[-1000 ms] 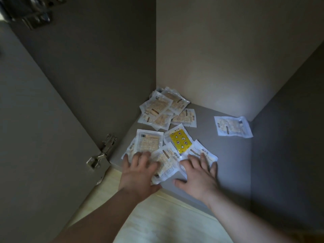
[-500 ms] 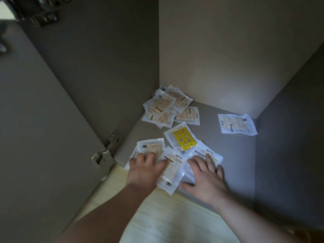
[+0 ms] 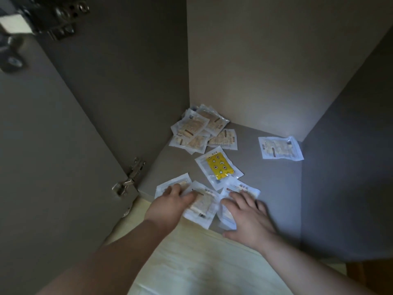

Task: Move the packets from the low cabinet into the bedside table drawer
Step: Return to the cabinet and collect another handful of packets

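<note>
At the front edge of the low cabinet floor [image 3: 272, 188], the left hand [image 3: 168, 207] is pressing flat on two overlapping white packets [image 3: 202, 207], its fingers [image 3: 188, 195] lying straight and close together, while the right hand [image 3: 248, 218] is resting on a third packet [image 3: 244, 187] beside them, fingers straight and slightly spread. A yellow-printed packet [image 3: 219, 167] is lying just behind these, a pile of packets [image 3: 197, 130] is sitting in the back left corner, and a lone packet [image 3: 280, 148] near the back right.
</note>
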### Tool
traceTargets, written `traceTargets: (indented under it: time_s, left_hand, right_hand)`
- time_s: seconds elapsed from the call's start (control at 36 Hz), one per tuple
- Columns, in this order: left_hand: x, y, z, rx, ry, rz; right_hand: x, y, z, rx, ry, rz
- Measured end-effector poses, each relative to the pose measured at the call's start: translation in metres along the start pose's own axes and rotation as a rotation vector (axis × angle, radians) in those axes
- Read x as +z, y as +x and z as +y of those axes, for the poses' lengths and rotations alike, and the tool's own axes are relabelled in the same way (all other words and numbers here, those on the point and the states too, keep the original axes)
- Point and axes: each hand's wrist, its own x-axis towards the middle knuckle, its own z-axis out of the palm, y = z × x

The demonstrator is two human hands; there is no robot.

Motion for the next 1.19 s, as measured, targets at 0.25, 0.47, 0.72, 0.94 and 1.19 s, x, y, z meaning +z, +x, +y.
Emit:
traceTargets:
  time_s: [0.25, 0.47, 0.72, 0.94, 1.19]
  left_hand:
    - [-0.018, 0.008, 0.000, -0.376, -1.322, 0.303]
    - [-0.001, 0.006, -0.009, -0.647, -1.870, 0.016]
    - [0.008, 0.002, -0.001, -0.648, -1.852, -0.149]
    - [0.007, -0.001, 0.001, -0.653, -1.872, -0.218]
    - [0.015, -0.001, 0.001, -0.660, -1.806, -0.016]
  right_hand:
    - [0.007, -0.002, 0.002, -0.172, 0.018, 0.186]
    - [0.013, 0.004, 0.010, -0.114, 0.334, 0.641]
    - [-0.019, 0.014, -0.036, 0.092, 0.810, 0.873]
    - [0.014, 0.013, -0.054, -0.180, 0.758, 0.100]
    - [-0.001, 0.007, -0.045, -0.098, 0.762, 0.227]
